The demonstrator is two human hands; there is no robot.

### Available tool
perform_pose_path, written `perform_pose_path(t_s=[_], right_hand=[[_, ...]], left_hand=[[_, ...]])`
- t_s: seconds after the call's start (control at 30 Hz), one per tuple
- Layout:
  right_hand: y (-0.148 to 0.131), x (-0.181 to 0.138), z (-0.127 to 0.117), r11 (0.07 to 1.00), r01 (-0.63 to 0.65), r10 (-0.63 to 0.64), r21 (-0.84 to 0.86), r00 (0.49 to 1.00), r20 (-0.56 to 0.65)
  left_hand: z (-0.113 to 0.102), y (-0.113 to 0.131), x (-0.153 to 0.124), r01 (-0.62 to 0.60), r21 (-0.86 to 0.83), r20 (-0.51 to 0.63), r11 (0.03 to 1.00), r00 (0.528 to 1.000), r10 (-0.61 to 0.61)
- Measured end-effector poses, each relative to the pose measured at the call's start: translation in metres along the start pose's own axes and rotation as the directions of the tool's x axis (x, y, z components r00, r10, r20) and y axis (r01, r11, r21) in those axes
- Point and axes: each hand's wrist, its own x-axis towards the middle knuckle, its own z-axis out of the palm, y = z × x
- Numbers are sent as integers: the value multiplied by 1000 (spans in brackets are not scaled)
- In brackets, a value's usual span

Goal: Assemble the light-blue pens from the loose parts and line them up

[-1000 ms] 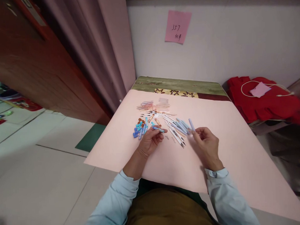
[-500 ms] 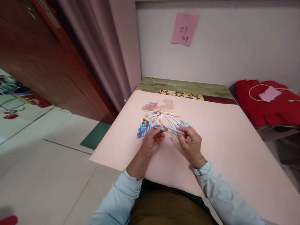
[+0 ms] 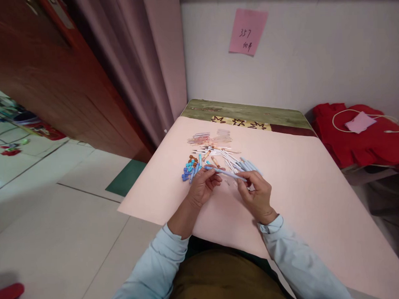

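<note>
A slim light blue pen spans the gap between my hands, slanting down to the right. My left hand is closed in a pinch on its darker blue left end. The right end sits between the thumb and fingers of my right hand. Just beyond my left hand lie blue, turquoise and brown caps beside short coloured tubes. Several light blue barrels rest past my right hand. Thin white rods lie between these groups, partly hidden by my hands.
Clear and pinkish tube-like pieces lie farther back on the pale table cover. A wall with a pink note rises behind. Red cloth is piled at the right; a curtain and wooden door stand left.
The two pen parts between my hands, at an angle to each other before, now line up as one straight piece. The view has tilted down slightly.
</note>
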Motion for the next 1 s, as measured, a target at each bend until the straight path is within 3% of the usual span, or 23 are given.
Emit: perform_pose_path(t_s=[0.33,0.43,0.5,0.57,0.67,0.73,0.83,1.0], right_hand=[[3,1,-4,996,-83,80,-29,994,-70],[6,4,-4,975,-220,224,39,961,-164],[9,7,-1,914,-353,387,200,906,-170],[12,11,1,793,-452,531,408,842,-99],[15,15,-1,592,-530,648,607,761,33],[17,14,-6,506,-558,691,658,719,78],[21,4,-18,475,-568,717,672,693,79],[27,-12,-28,515,-590,699,621,709,94]], left_hand=[[-2,2,0,14,-30,-21,999,1000,-15],[-2,6,0,9,-68,-34,998,999,-11],[-2,7,0,9,-83,-53,996,999,-13],[-2,9,0,11,-86,-65,996,998,-17],[-1,8,-1,14,-62,-46,998,999,-17],[0,7,-1,17,-32,-17,999,1000,-17],[1,4,-2,27,12,26,1000,999,-27],[6,2,-3,49,70,72,996,996,-54]])
